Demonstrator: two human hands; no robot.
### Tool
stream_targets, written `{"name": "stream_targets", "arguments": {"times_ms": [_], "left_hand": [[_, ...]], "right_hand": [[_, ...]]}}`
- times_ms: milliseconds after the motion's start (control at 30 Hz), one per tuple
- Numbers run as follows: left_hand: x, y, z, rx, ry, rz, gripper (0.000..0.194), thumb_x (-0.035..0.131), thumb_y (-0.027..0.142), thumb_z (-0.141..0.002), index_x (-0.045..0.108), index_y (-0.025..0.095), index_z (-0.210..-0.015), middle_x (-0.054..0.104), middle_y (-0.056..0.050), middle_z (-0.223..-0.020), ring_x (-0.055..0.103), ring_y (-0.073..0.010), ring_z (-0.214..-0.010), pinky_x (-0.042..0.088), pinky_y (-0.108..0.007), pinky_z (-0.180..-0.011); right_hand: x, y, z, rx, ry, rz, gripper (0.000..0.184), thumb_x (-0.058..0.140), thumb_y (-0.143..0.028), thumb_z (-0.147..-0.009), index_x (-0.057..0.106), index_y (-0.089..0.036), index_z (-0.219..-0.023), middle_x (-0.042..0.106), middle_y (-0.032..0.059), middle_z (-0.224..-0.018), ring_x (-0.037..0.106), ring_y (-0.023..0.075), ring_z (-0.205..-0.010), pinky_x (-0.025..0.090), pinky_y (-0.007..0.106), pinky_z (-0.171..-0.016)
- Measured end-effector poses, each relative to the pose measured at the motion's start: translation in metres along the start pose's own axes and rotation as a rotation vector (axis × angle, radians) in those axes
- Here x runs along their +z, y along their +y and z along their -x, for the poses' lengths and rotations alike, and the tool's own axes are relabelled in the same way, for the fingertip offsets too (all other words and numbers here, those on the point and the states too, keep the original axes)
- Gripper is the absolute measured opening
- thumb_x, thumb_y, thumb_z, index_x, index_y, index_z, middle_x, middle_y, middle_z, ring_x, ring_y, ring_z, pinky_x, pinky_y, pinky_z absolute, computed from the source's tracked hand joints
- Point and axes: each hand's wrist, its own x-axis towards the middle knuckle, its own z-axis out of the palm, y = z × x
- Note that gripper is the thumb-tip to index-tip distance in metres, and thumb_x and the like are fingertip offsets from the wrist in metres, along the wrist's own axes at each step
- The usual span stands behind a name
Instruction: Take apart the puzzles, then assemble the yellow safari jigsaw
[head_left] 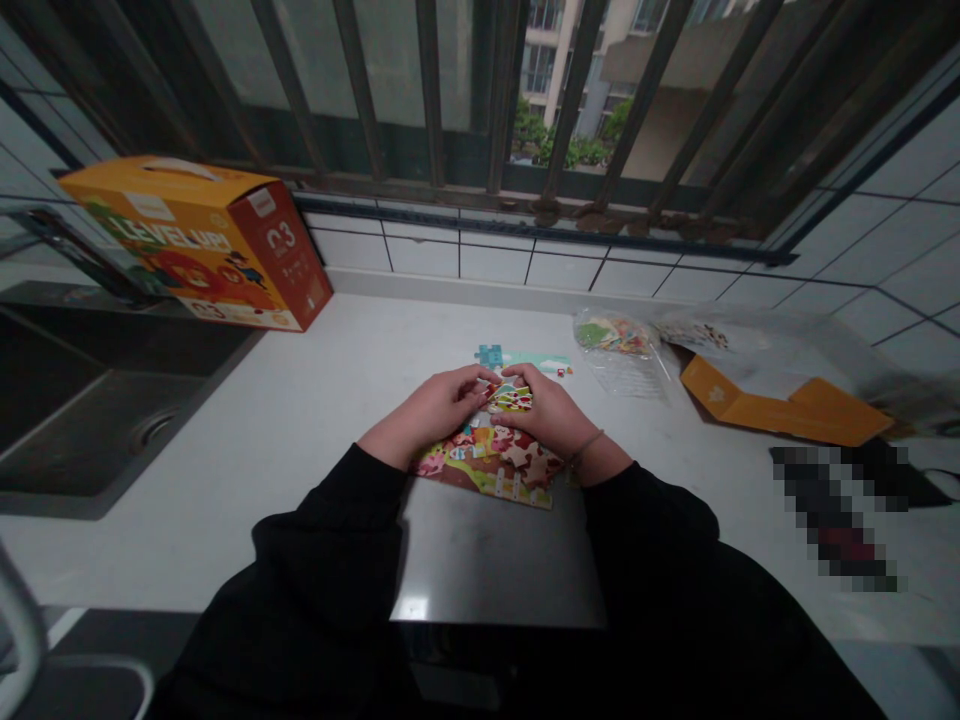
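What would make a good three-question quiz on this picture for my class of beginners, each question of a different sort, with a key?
1. Multiple choice. Where does the upright "LEVEL UP!" box stand?
A) At the far right of the picture
B) On the floor
C) At the left, by the sink

2. True or false? The left hand and right hand are close together, at the colourful puzzle pieces.

3. Short answer. What can be seen in the clear plastic bag to the right of the hands?

Key:
1. C
2. True
3. Colourful flat pieces; their exact shapes are too small to tell.
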Motion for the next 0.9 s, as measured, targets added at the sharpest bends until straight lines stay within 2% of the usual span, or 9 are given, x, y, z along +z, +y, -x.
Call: {"name": "stream_targets", "arguments": {"times_ms": [67, 133, 300, 433, 600, 667, 767, 833, 900], "left_hand": [[0.003, 0.003, 0.001, 0.041, 0.01, 0.014, 0.035, 0.06, 0.031, -0.106, 0.076, 0.03, -0.137, 0.082, -0.008, -0.132, 0.075, -0.0271, -0.119, 0.058, -0.044, -0.107], [0.005, 0.005, 0.001, 0.039, 0.045, 0.023, 0.039, 0.06, 0.028, -0.106, 0.072, 0.029, -0.142, 0.08, -0.009, -0.14, 0.074, -0.028, -0.127, 0.056, -0.047, -0.114], [0.012, 0.006, 0.002, 0.013, 0.021, -0.016, 0.024, 0.06, 0.028, -0.105, 0.07, 0.025, -0.126, 0.081, -0.009, -0.127, 0.075, -0.0277, -0.116, 0.058, -0.046, -0.105], [0.018, 0.01, 0.002, 0.012, -0.016, -0.055, 0.023, 0.058, 0.029, -0.106, 0.068, 0.025, -0.126, 0.079, -0.008, -0.123, 0.074, -0.0258, -0.108, 0.058, -0.043, -0.1], [-0.002, 0.0, -0.001, -0.048, 0.175, -0.281, 0.027, 0.057, 0.024, -0.104, 0.069, 0.021, -0.128, 0.077, -0.014, -0.125, 0.072, -0.03, -0.114, 0.056, -0.047, -0.105], [-0.016, -0.009, 0.0, -0.101, 0.171, -0.454, 0.024, 0.066, 0.03, -0.101, 0.074, 0.019, -0.121, 0.076, -0.016, -0.117, 0.071, -0.0321, -0.107, 0.056, -0.049, -0.101], [-0.032, -0.02, 0.003, -0.136, 0.119, -0.6, 0.031, 0.077, 0.046, -0.097, 0.078, 0.018, -0.109, 0.074, -0.017, -0.112, 0.07, -0.0337, -0.102, 0.057, -0.049, -0.097], [-0.031, -0.023, 0.003, -0.118, 0.132, -0.616, 0.034, 0.076, 0.047, -0.098, 0.078, 0.018, -0.116, 0.075, -0.017, -0.119, 0.07, -0.0344, -0.11, 0.057, -0.049, -0.102], [-0.022, -0.022, 0.0, -0.059, 0.131, -0.608, 0.039, 0.072, 0.041, -0.102, 0.075, 0.018, -0.133, 0.073, -0.019, -0.136, 0.068, -0.0354, -0.127, 0.054, -0.051, -0.113]], "right_hand": [[0.001, 0.002, -0.002, -0.052, 0.022, 0.034, 0.049, 0.1, -0.031, -0.081, 0.069, -0.024, -0.118, 0.069, 0.006, -0.117, 0.067, 0.0281, -0.112, 0.052, 0.042, -0.101], [0.002, 0.004, -0.003, -0.073, 0.043, 0.059, 0.04, 0.099, -0.032, -0.082, 0.068, -0.024, -0.106, 0.066, 0.0066, -0.116, 0.065, 0.0281, -0.111, 0.052, 0.042, -0.1], [0.003, 0.004, -0.003, -0.065, 0.056, 0.019, 0.051, 0.101, -0.033, -0.076, 0.061, -0.025, -0.106, 0.067, 0.0042, -0.11, 0.064, 0.0272, -0.104, 0.052, 0.04, -0.094], [0.001, -0.002, 0.0, -0.067, 0.019, -0.048, 0.045, 0.092, -0.033, -0.084, 0.059, -0.026, -0.114, 0.071, 0.0028, -0.112, 0.066, 0.0256, -0.102, 0.051, 0.038, -0.091], [-0.005, -0.008, 0.0, -0.07, 0.147, -0.015, 0.037, 0.089, -0.036, -0.089, 0.062, -0.026, -0.112, 0.074, 0.0053, -0.113, 0.068, 0.027, -0.105, 0.052, 0.04, -0.096], [-0.006, -0.008, 0.0, -0.069, 0.13, 0.022, 0.034, 0.089, -0.035, -0.091, 0.064, -0.026, -0.112, 0.075, 0.0066, -0.115, 0.069, 0.0277, -0.107, 0.053, 0.041, -0.098], [-0.004, -0.003, -0.001, -0.091, 0.001, 0.083, 0.032, 0.088, -0.034, -0.093, 0.066, -0.025, -0.114, 0.076, 0.0081, -0.118, 0.069, 0.0287, -0.114, 0.053, 0.042, -0.103], [-0.001, 0.0, -0.001, -0.098, -0.03, 0.109, 0.032, 0.088, -0.034, -0.094, 0.067, -0.025, -0.116, 0.076, 0.0088, -0.121, 0.069, 0.029, -0.117, 0.052, 0.043, -0.105], [0.0, 0.003, -0.002, -0.092, -0.021, 0.119, 0.032, 0.087, -0.035, -0.095, 0.068, -0.025, -0.118, 0.076, 0.0089, -0.122, 0.069, 0.029, -0.118, 0.052, 0.042, -0.105]]}}
